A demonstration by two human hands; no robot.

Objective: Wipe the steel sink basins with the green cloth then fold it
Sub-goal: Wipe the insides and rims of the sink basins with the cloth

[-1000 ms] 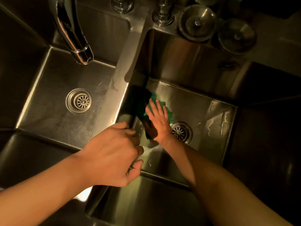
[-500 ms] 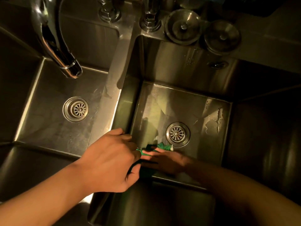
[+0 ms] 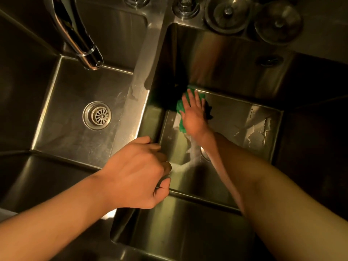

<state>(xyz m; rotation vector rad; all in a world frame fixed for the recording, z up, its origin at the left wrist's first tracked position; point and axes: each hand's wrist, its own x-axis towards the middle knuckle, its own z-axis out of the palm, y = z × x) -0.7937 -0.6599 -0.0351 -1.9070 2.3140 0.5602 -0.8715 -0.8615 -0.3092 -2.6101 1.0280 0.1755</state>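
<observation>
Head view. The right hand (image 3: 194, 113) lies flat, fingers straight and slightly spread, pressing the crumpled green cloth (image 3: 180, 127) onto the floor of the right-hand steel sink basin (image 3: 235, 113). The cloth sits at the far left corner of that floor, where it meets the back wall and the steel divider (image 3: 135, 98). The left hand (image 3: 137, 172) braces at the near end of the steel divider, its fingers curled over the edge and gripping it.

Assessment: the step in hand is wiping the right basin. The cloth is bunched, so it covers little. Flattening it under the whole palm would widen each pass. Corners call for fingertip pressure into the seam. Pale dried streaks (image 3: 258, 129) on the right of the floor appear unwiped and warrant overlapping strokes towards the right drain (image 3: 204, 156), which the forearm partly hides.

Materials: the basins are brushed steel, square-cornered, flat-floored and dully reflective. The left-hand steel sink basin (image 3: 71, 110) has a round slotted strainer (image 3: 97, 115) and a polished curved tap spout (image 3: 79, 34) above it. Two round domed metal stoppers (image 3: 227, 14) rest on the back ledge. The cloth looks soft and coarse-woven.
</observation>
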